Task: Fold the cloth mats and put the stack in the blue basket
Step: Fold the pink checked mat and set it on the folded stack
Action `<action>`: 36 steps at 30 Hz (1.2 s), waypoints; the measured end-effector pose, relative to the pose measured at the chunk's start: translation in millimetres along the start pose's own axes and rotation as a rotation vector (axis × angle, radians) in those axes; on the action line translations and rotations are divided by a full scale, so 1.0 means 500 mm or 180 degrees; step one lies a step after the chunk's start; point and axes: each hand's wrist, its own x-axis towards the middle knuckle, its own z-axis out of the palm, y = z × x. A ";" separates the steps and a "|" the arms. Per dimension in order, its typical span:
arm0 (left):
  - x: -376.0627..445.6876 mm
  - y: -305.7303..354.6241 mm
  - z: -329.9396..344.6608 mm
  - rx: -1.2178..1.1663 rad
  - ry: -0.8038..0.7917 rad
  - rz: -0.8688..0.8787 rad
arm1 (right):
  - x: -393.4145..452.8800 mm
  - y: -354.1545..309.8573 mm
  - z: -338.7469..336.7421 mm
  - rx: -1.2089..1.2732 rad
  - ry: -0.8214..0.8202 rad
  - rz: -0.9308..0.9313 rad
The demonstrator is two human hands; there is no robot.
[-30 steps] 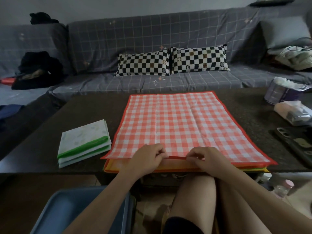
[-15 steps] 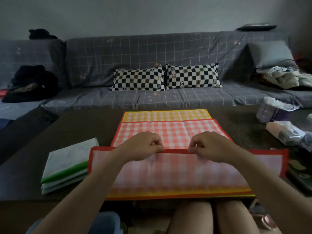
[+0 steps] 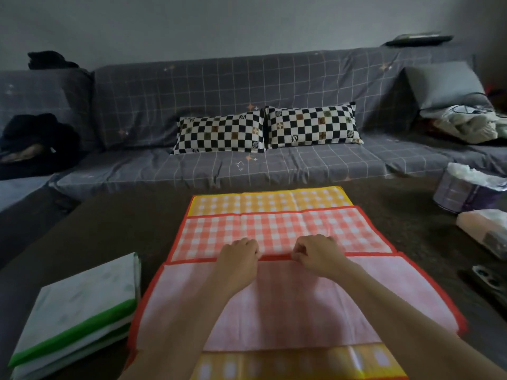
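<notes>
Both grips pinch the red edge of the red checked mat [image 3: 274, 231]: left hand [image 3: 241, 253], right hand [image 3: 315, 250]. That mat lies half folded on a yellow mat [image 3: 269, 200] on the surface [image 3: 109, 229], long side running left to right.

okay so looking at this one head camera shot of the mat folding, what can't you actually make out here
- Blue basket: not in the head view at all, so its place cannot be told.
- Yellow checked cloth mat: mostly covered by the red checked cloth mat; only its far strip and near edge show.
- Fingertips of the left hand and right hand: curled over the red border, hidden by the knuckles.
- Folded green-edged white mats: count unclear, lower left frame edge cuts them.
</notes>
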 end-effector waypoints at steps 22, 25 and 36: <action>-0.105 0.072 0.071 0.0553 -0.0597 -0.0360 | -0.108 -0.031 0.094 -0.0176 0.0272 -0.0337; -0.106 0.075 0.072 0.0449 -0.0615 -0.0410 | -0.143 -0.013 0.113 -0.0236 -0.0033 -0.0379; -0.107 0.077 0.063 0.0776 -0.0744 -0.0416 | -0.177 0.163 0.056 -0.0507 -0.0092 0.0910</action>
